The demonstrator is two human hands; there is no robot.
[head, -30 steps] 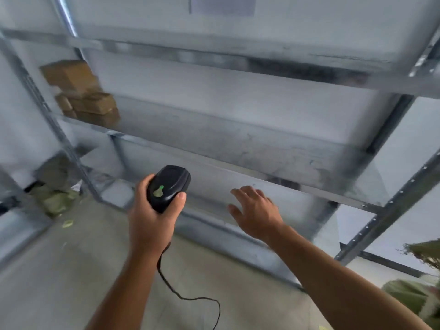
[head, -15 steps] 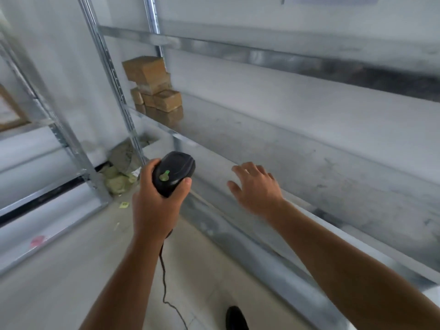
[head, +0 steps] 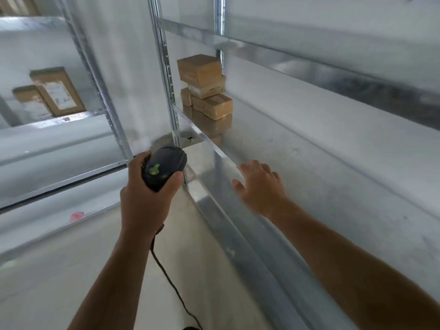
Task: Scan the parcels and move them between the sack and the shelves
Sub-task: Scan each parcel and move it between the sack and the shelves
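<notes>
**Fingers curled round the scanner, free hand spread at the shelf edge**

Fingers and thumb of the left hand wrap the black hand-held barcode scanner, leaving its green-lit top face in the wearer's view. This grip is probably chosen for aiming. The scanner's long axis runs from the wrist up and away. Its rounded head points toward the stack of small brown cardboard parcels in the far corner of the grey galvanised metal shelf, well apart from both hands. A black cable trails down from its lower end. The right hand holds nothing, with its fingers loosely spread over the shelf's front lip. Whether they touch the lip cannot be told. It is judged ready to take a parcel. Two flat brown card envelopes lean on a neighbouring shelf.
</notes>
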